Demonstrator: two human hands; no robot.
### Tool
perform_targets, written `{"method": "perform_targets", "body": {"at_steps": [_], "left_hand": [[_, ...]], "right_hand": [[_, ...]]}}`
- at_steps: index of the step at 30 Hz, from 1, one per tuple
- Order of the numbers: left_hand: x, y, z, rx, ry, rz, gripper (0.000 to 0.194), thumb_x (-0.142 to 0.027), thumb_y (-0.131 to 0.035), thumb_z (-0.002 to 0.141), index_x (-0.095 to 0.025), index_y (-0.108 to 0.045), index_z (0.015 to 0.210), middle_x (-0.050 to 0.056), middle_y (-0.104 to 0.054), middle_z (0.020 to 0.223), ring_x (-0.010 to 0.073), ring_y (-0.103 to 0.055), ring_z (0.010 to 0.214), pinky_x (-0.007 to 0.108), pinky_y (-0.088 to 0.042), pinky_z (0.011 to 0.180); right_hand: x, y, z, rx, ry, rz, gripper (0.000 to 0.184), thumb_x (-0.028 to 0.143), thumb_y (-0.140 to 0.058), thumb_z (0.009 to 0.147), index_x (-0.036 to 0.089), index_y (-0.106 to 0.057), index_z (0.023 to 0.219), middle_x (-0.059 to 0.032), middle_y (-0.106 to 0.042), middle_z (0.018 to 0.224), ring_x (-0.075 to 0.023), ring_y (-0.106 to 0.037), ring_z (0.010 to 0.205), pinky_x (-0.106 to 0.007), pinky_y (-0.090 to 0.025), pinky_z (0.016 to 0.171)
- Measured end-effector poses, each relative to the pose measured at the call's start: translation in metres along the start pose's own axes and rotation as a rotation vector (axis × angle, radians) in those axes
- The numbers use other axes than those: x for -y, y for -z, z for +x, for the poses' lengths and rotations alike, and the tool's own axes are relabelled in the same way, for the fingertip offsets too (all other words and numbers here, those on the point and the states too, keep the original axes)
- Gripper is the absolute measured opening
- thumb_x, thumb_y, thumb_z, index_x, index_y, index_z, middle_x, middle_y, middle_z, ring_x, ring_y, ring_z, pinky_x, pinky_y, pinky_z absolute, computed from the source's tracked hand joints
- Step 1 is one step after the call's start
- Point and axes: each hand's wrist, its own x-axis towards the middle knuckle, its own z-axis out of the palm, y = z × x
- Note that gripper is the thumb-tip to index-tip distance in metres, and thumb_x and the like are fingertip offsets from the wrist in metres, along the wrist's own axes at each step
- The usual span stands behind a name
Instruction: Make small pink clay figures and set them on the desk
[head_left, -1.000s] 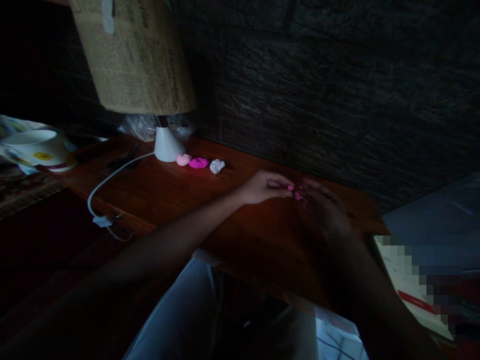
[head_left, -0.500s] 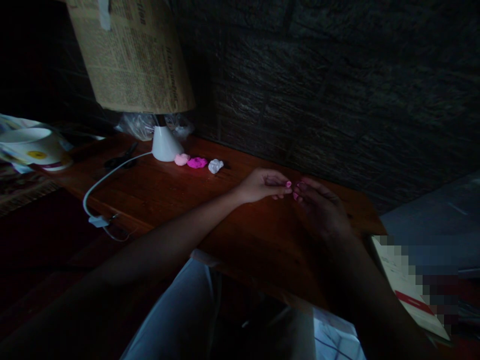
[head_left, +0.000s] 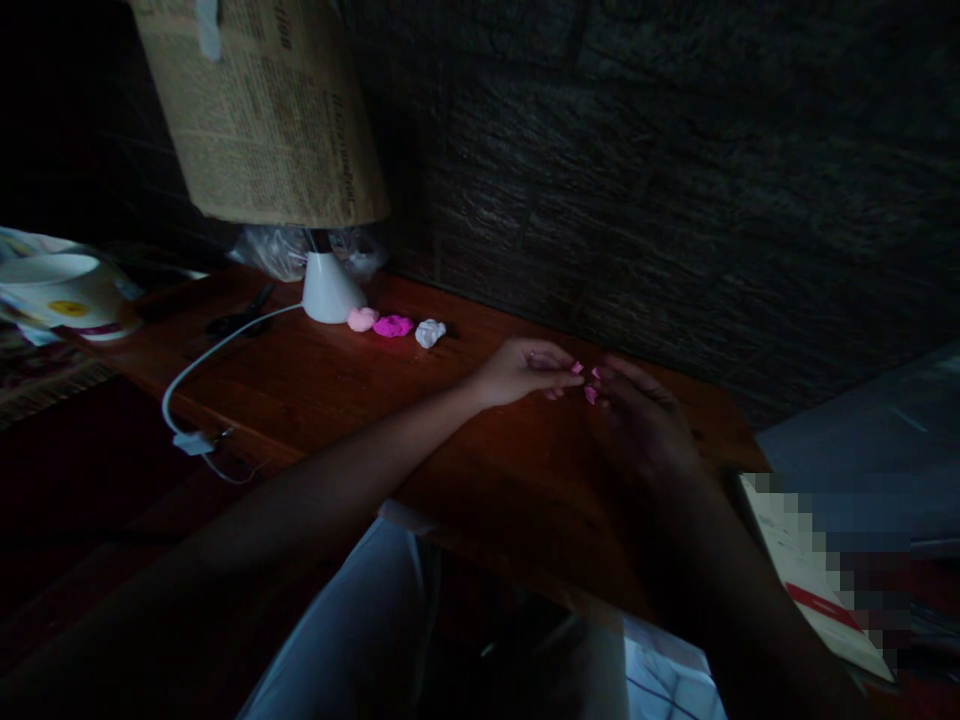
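Observation:
My left hand pinches a small bit of pink modelling clay between thumb and fingertips, above the wooden table. Close by on the right, my right hand has its fingers closed on another piece of pink clay, which shows at two spots by the fingertips. A narrow gap separates the two hands' fingertips. Farther left, in a row, lie a light pink lump of clay, a bright magenta lump and a whitish lump.
A lamp's white base carries a newspaper-print shade; its cable hangs over the front edge. Dark scissors and a paper cup are at the left. A dark brick-patterned wall borders the back. A booklet lies right.
The bit of clay in my left fingertips has turned and shows less of itself. The pink pieces at my right fingertips sit slightly differently. Both hands stay nearly in place.

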Motion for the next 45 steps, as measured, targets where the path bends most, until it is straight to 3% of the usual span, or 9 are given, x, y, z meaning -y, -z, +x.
{"method": "perform_targets", "body": {"at_steps": [9, 17, 22, 29, 34, 41, 45], "left_hand": [[0.003, 0.002, 0.002, -0.01, 0.002, -0.045, 0.035, -0.032, -0.085, 0.072, -0.011, -0.073, 0.098, 0.006, -0.074, 0.089, 0.0116, -0.069, 0.078, 0.032, -0.057, 0.079], [0.0, 0.001, 0.0, -0.004, -0.012, -0.05, 0.043, -0.038, -0.09, 0.064, -0.011, -0.072, 0.091, 0.005, -0.075, 0.088, 0.0125, -0.069, 0.081, 0.027, -0.055, 0.073], [0.002, 0.0, 0.0, -0.025, -0.02, -0.013, 0.036, -0.033, -0.089, 0.065, -0.012, -0.073, 0.09, 0.006, -0.075, 0.09, 0.0133, -0.069, 0.083, 0.03, -0.055, 0.076], [0.003, -0.002, -0.001, -0.036, -0.023, 0.022, 0.033, -0.032, -0.088, 0.067, -0.013, -0.076, 0.091, 0.008, -0.078, 0.093, 0.0153, -0.071, 0.085, 0.029, -0.055, 0.074], [0.003, -0.002, -0.002, -0.032, -0.029, 0.027, 0.034, -0.034, -0.088, 0.067, -0.013, -0.077, 0.091, 0.008, -0.078, 0.095, 0.0147, -0.071, 0.084, 0.028, -0.055, 0.073], [0.001, -0.002, -0.002, -0.048, -0.036, 0.04, 0.035, -0.036, -0.089, 0.065, -0.012, -0.076, 0.088, 0.008, -0.078, 0.089, 0.0128, -0.068, 0.077, 0.025, -0.052, 0.069], [0.002, -0.002, -0.002, -0.037, -0.045, 0.033, 0.042, -0.041, -0.09, 0.063, -0.011, -0.076, 0.089, 0.007, -0.077, 0.089, 0.014, -0.069, 0.079, 0.026, -0.053, 0.069]], "right_hand": [[-0.003, 0.001, 0.0, 0.006, 0.024, -0.016, 0.028, 0.032, -0.093, 0.063, 0.032, -0.081, 0.088, 0.0005, -0.08, 0.101, -0.019, -0.073, 0.098, -0.034, -0.059, 0.084], [0.0, -0.002, 0.001, 0.011, 0.026, -0.044, 0.039, 0.033, -0.096, 0.058, 0.03, -0.076, 0.091, 0.0045, -0.079, 0.085, -0.0138, -0.07, 0.075, -0.028, -0.056, 0.072], [-0.001, -0.005, -0.001, -0.002, 0.044, -0.041, 0.037, 0.032, -0.097, 0.057, 0.028, -0.072, 0.084, 0.0037, -0.078, 0.082, -0.0152, -0.071, 0.077, -0.029, -0.057, 0.072], [0.002, -0.012, -0.007, -0.008, 0.088, -0.107, 0.026, 0.034, -0.093, 0.066, 0.025, -0.074, 0.08, 0.0011, -0.078, 0.083, -0.0148, -0.071, 0.077, -0.028, -0.057, 0.074], [0.006, -0.014, -0.01, -0.073, 0.121, -0.12, 0.029, 0.032, -0.096, 0.06, 0.025, -0.072, 0.074, 0.0051, -0.072, 0.067, -0.0117, -0.065, 0.065, -0.025, -0.054, 0.066], [0.0, -0.011, -0.007, -0.03, 0.092, -0.14, 0.026, 0.035, -0.093, 0.064, 0.028, -0.081, 0.086, 0.0005, -0.081, 0.09, -0.0153, -0.072, 0.082, -0.031, -0.057, 0.084], [-0.004, -0.01, -0.005, -0.029, 0.134, -0.162, 0.023, 0.039, -0.09, 0.068, 0.027, -0.082, 0.085, -0.0009, -0.081, 0.091, -0.017, -0.072, 0.085, -0.033, -0.056, 0.084]]}}
